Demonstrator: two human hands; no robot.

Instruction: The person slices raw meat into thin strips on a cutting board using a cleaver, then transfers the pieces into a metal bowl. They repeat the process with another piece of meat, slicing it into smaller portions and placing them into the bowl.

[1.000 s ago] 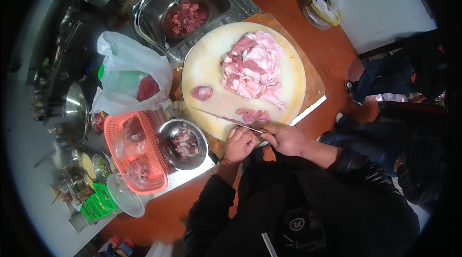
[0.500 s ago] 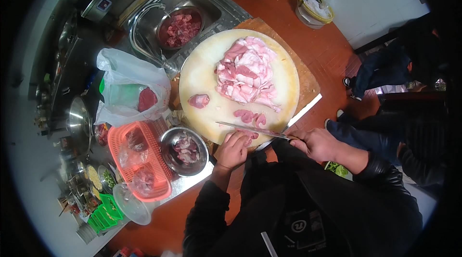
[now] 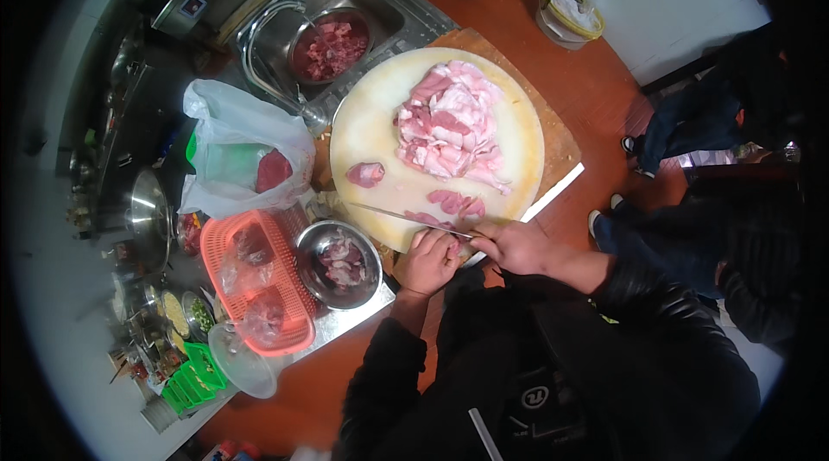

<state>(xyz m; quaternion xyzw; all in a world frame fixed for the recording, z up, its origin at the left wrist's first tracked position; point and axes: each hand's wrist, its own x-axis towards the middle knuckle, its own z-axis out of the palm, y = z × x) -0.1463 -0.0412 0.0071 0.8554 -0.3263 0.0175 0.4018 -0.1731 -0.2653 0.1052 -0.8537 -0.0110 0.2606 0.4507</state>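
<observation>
My right hand (image 3: 525,250) is closed round the handle of a kitchen knife (image 3: 393,215), its long blade pointing left across the near part of a round pale cutting board (image 3: 367,120). Curled at the board's near edge, my left hand (image 3: 430,262) presses on a piece of raw meat (image 3: 453,248), mostly hidden under the fingers. The blade lies just beyond those fingers. Several meat slices (image 3: 458,204) rest past the blade, and a small lump of meat (image 3: 365,174) sits to the left. A large heap of pale pink meat (image 3: 453,124) covers the board's far middle.
Left of the board stand a steel bowl of meat scraps (image 3: 370,284), a coral basket (image 3: 298,342) with bagged meat, and a white plastic bag (image 3: 207,107). A bowl of cut meat (image 3: 367,25) sits in the sink (image 3: 393,22). People's legs (image 3: 661,236) are at right.
My right hand and the knife have moved left, bringing the handle close to my left hand. My left hand has shifted slightly right and curled more over the meat.
</observation>
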